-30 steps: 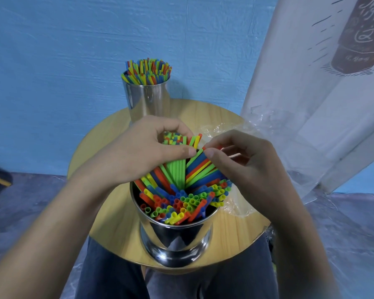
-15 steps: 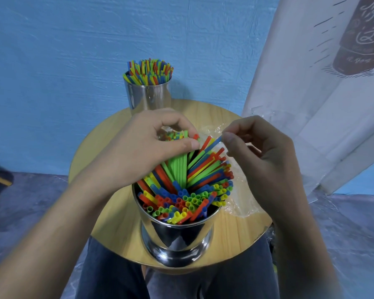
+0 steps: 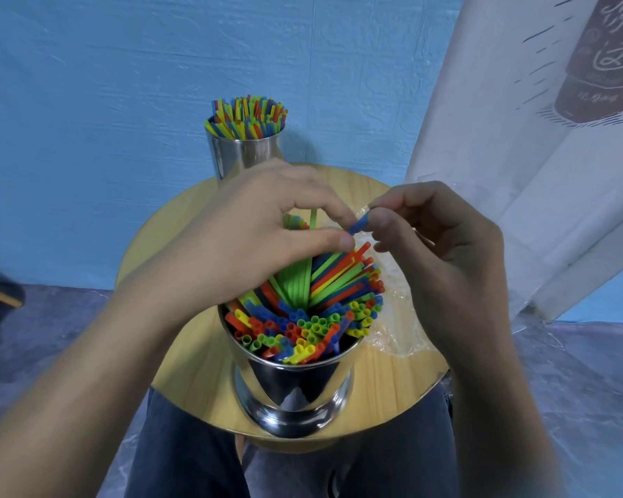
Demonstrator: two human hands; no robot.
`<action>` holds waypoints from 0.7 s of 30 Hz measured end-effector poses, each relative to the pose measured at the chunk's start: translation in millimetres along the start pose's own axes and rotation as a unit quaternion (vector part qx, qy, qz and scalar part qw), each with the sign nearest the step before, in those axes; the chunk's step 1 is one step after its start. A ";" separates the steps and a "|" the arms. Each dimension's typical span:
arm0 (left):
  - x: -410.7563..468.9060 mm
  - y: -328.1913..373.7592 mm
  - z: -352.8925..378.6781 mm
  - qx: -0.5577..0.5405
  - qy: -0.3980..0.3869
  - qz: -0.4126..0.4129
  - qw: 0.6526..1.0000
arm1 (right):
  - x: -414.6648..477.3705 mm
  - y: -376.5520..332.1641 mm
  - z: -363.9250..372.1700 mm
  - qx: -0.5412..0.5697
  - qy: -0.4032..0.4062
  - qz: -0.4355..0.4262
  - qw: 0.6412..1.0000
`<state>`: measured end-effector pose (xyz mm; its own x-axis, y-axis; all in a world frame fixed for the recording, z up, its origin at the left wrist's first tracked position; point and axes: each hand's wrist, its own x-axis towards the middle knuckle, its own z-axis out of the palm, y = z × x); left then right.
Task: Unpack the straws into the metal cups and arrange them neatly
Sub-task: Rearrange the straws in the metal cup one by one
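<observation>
The left hand (image 3: pixel 263 239) is curled over a bunch of straws (image 3: pixel 324 278) and grips them between thumb and fingers. The right hand (image 3: pixel 443 253) is just beside it; its thumb and first finger pinch the upper end of one blue straw (image 3: pixel 358 224), and the other fingers are loosely bent. Under both hands stands the near metal cup (image 3: pixel 295 389), full of coloured straws that lean away from the person. Below the right hand, a clear plastic wrapper (image 3: pixel 396 318) lies on the round wooden table (image 3: pixel 180 354), touching this cup. Beyond the left hand stands the far metal cup (image 3: pixel 245 156), also filled with upright straws.
</observation>
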<state>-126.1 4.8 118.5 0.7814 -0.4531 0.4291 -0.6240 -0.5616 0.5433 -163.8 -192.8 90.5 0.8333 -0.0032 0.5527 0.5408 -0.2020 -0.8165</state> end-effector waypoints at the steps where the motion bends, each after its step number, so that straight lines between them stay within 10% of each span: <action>1: 0.5 0.4 0.9 -0.003 0.005 0.008 1.000 | -0.4 -1.0 0.6 0.001 0.002 -0.006 1.000; 6: -0.1 5.6 -3.1 -0.141 0.087 0.012 0.986 | -2.0 4.4 -1.9 -0.009 0.026 0.010 1.000; 13: 4.1 0.1 -20.0 -0.360 0.311 -0.011 0.879 | -4.2 12.6 0.3 -0.041 -0.023 0.053 0.997; 21: -0.6 -6.5 -11.9 -0.417 0.283 -0.113 0.856 | -2.3 10.9 -2.1 0.013 0.047 0.036 0.998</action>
<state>-122.5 17.0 123.3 0.9065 0.1425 0.3974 -0.4198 0.2051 0.8841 -160.1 -197.1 80.6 0.8568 -0.1090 0.5039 0.4830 -0.1721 -0.8585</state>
